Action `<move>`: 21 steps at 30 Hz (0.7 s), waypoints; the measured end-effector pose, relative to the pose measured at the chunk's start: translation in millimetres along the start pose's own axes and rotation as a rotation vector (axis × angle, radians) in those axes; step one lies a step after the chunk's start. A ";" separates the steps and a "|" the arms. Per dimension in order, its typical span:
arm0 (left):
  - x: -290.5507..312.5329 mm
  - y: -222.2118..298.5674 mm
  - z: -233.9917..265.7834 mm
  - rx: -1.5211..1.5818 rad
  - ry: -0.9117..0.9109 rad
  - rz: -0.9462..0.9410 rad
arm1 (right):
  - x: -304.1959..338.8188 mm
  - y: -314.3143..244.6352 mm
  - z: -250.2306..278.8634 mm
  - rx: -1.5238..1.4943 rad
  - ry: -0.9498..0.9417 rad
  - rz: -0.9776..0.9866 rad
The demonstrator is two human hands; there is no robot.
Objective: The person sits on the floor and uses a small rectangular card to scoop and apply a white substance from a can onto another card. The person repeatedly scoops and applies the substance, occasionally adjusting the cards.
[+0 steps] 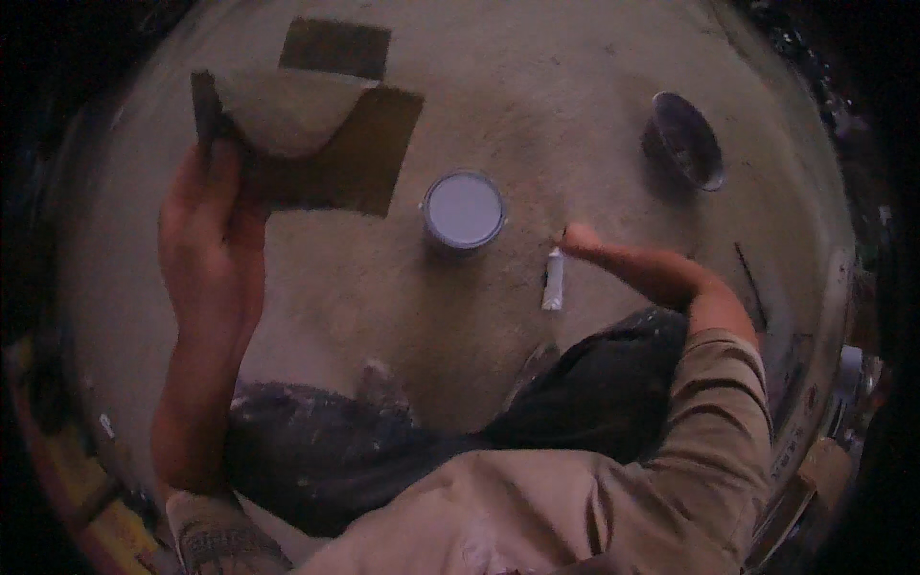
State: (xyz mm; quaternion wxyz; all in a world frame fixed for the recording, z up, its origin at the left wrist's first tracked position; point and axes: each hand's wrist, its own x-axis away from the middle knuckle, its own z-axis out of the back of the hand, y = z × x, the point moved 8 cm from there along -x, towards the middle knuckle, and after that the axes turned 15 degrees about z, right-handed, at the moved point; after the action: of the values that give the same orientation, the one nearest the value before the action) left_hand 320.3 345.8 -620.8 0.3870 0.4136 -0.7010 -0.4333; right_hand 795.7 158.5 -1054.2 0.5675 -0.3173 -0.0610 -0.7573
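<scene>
My left hand point(218, 196), at the left, is closed on the left side of a dark brown sheet point(369, 158). Its left end stands up dark past my fingers, and a pale area with a curved lower edge shows in its upper part. I cannot tell whether that is a gap or a bend. My right hand point(582, 240) reaches in from the right, its fingers closed at the narrow top end of a white squeeze tube point(553, 283). The fingertips are mostly hidden. Between my hands stands a round tin point(465, 211) with a pale grey top.
Just beyond the brown sheet is another dark rectangular piece point(335, 48). A dark bowl point(682, 144) sits tilted at the far right. Farther right, a thin dark stick point(750, 278) lies on the grey floor point(537, 77). My legs in dark trousers point(326, 436) border the near side.
</scene>
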 end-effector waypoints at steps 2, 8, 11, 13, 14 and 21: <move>-4.0 -1.0 1.5 0.032 0.016 -0.005 | -0.6 29.7 -50.8 0.065 -0.288 -0.031; -1.4 -8.3 -3.3 0.018 -0.012 0.009 | 9.3 26.1 -115.9 -0.143 -0.343 -0.029; 1.0 -9.3 -0.7 0.002 0.011 0.012 | 12.5 9.4 -100.7 -0.115 -0.227 -0.052; 0.2 -9.8 0.5 0.048 0.001 0.040 | 14.4 -1.7 -82.7 -0.110 -0.153 -0.070; -0.2 -8.7 3.2 0.025 0.033 0.038 | 15.0 -7.0 -72.7 -0.112 -0.114 -0.074; -4.0 -8.4 12.2 0.050 0.090 0.046 | 3.6 -7.7 -47.3 -0.124 -0.049 -0.015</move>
State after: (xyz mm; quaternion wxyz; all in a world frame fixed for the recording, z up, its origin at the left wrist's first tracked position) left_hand 312.8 350.7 -633.3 0.4173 0.4260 -0.7029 -0.3876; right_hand 768.7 136.9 -1087.6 0.5395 -0.3698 -0.0299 -0.7559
